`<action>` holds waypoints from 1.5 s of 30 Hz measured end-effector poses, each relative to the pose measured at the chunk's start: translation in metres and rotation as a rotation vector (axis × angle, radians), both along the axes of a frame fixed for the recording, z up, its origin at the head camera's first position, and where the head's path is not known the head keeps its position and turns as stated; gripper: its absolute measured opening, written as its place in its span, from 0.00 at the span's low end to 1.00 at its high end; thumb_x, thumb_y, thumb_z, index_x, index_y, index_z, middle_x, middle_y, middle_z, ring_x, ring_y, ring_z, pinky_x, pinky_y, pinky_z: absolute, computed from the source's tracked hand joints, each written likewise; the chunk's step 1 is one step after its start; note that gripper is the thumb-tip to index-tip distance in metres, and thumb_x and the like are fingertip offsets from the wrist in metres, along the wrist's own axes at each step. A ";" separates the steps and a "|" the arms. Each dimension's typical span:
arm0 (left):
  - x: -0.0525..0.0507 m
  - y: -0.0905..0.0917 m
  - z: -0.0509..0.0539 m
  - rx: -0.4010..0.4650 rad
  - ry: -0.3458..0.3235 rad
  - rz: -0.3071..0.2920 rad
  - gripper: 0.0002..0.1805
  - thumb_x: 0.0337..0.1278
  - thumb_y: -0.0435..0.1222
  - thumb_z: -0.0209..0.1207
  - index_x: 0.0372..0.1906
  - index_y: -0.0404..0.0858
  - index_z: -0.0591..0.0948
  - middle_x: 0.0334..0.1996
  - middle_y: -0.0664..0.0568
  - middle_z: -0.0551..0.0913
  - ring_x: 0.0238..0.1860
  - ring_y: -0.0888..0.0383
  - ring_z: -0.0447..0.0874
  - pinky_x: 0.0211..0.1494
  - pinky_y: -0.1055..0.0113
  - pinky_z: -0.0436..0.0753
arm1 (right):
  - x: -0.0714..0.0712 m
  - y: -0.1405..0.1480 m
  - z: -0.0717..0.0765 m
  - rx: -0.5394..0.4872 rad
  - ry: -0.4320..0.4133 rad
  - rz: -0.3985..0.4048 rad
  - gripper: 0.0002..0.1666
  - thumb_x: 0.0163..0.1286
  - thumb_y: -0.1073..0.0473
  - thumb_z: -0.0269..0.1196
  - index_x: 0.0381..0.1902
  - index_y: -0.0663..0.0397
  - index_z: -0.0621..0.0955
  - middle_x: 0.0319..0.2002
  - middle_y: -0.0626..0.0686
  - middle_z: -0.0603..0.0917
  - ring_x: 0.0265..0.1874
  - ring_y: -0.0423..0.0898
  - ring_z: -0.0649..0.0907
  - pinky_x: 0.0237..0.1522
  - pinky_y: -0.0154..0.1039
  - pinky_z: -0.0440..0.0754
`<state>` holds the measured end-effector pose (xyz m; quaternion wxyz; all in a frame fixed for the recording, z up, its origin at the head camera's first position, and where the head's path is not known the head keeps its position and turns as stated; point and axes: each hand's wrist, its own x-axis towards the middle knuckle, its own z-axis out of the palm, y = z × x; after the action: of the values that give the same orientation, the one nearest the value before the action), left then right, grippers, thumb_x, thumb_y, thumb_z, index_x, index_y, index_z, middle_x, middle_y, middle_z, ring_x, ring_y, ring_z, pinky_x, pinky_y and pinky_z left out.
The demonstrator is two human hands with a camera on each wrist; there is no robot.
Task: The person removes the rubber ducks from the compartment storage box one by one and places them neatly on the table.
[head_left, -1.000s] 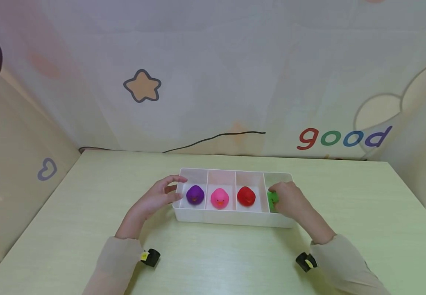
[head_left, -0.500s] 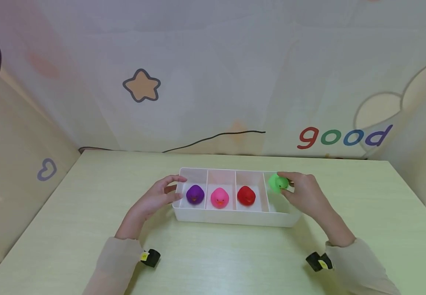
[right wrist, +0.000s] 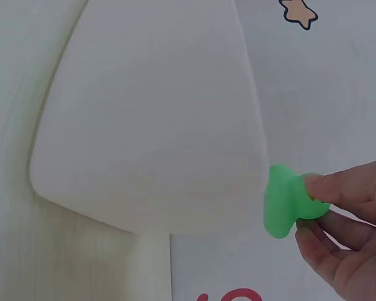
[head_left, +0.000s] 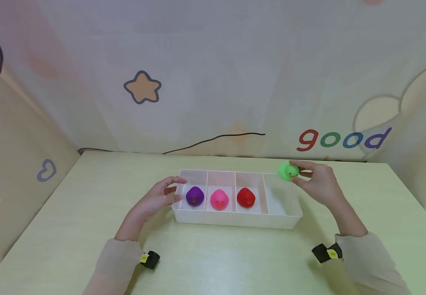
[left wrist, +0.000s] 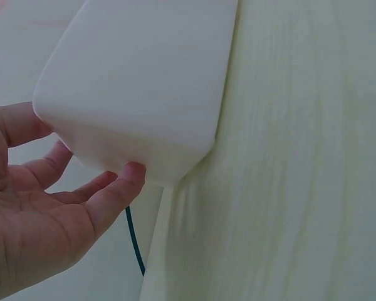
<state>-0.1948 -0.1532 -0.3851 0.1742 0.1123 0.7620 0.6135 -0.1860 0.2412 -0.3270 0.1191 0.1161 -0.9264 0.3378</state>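
A green rubber duck (head_left: 288,171) is pinched between the thumb and fingers of my right hand (head_left: 318,182), held above the right end of a white divided tray (head_left: 235,219). In the right wrist view the green duck (right wrist: 285,200) shows on its side by the thumb. My left hand (head_left: 159,194) grips the tray's left end, fingertips at the rim; the left wrist view shows the fingers of that hand against the end wall (left wrist: 131,144). Three compartments hold a purple duck (head_left: 195,196), a pink duck (head_left: 219,199) and a red duck (head_left: 246,198). The rightmost compartment (head_left: 282,200) shows bare.
The tray stands on a pale wood-grain table (head_left: 205,258). Behind it hangs a printed cloth backdrop (head_left: 213,90) with a star and the word "good", and cloth also closes off both sides.
My right hand has lifted the green duck out of the rightmost compartment and carried it up and to the right. The left hand and the tray stay put.
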 end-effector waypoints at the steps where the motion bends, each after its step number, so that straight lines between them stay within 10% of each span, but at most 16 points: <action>1: 0.000 0.000 0.000 0.001 0.004 -0.002 0.23 0.57 0.28 0.52 0.59 0.31 0.65 0.66 0.40 0.55 0.63 0.38 0.60 0.59 0.48 0.68 | -0.002 0.003 0.000 -0.006 0.001 -0.006 0.25 0.52 0.72 0.65 0.51 0.69 0.77 0.46 0.67 0.80 0.40 0.62 0.81 0.39 0.47 0.79; 13: 0.000 0.002 0.000 0.002 -0.014 0.013 0.23 0.57 0.27 0.52 0.59 0.32 0.65 0.66 0.40 0.55 0.63 0.38 0.59 0.59 0.49 0.68 | -0.028 0.026 0.000 -0.121 -0.097 -0.055 0.27 0.57 0.72 0.61 0.56 0.71 0.72 0.52 0.71 0.74 0.45 0.64 0.79 0.36 0.28 0.78; 28: 0.000 0.003 0.000 -0.028 -0.018 0.040 0.22 0.57 0.27 0.52 0.58 0.35 0.67 0.67 0.42 0.55 0.64 0.38 0.59 0.59 0.47 0.68 | -0.053 0.041 -0.037 -0.134 -0.196 -0.058 0.25 0.58 0.70 0.62 0.54 0.73 0.72 0.49 0.70 0.76 0.47 0.62 0.77 0.33 0.19 0.74; 45: 0.001 0.003 0.002 -0.042 -0.016 0.045 0.23 0.56 0.28 0.53 0.58 0.34 0.67 0.67 0.42 0.55 0.64 0.38 0.58 0.60 0.46 0.66 | -0.061 0.045 -0.063 -0.148 -0.309 -0.111 0.25 0.57 0.69 0.62 0.54 0.71 0.73 0.51 0.68 0.76 0.50 0.61 0.76 0.41 0.28 0.75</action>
<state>-0.1934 -0.1500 -0.3830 0.1687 0.0865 0.7758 0.6019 -0.2469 0.2858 -0.3896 0.0019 0.0021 -0.9113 0.4117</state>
